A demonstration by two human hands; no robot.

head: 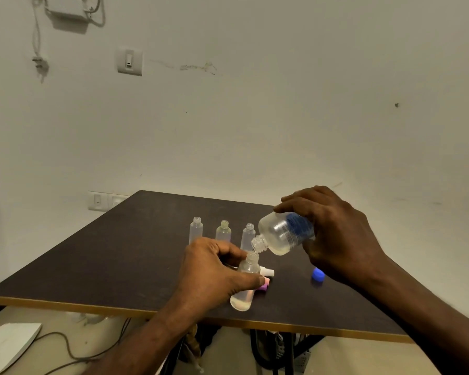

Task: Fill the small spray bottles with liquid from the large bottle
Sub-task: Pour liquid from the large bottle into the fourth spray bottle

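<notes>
My right hand [333, 234] grips the large clear bottle [280, 234] with a blue label, tilted mouth-down to the left. Its neck sits just above the open mouth of a small translucent bottle [245, 282], which my left hand [214, 269] holds lifted over the dark table [119, 253]. A little pale liquid lies in the small bottle's bottom. Three more small open bottles stand in a row behind: left [196, 229], middle [223, 230], right [247, 235]. A white spray top [267, 272] and a pink cap [264, 284] lie by my left hand.
A blue cap [318, 274] lies on the table under my right wrist. The table's front edge has a yellow trim. Cables and a white flat object [8, 345] lie on the floor at the left. A wall stands close behind the table.
</notes>
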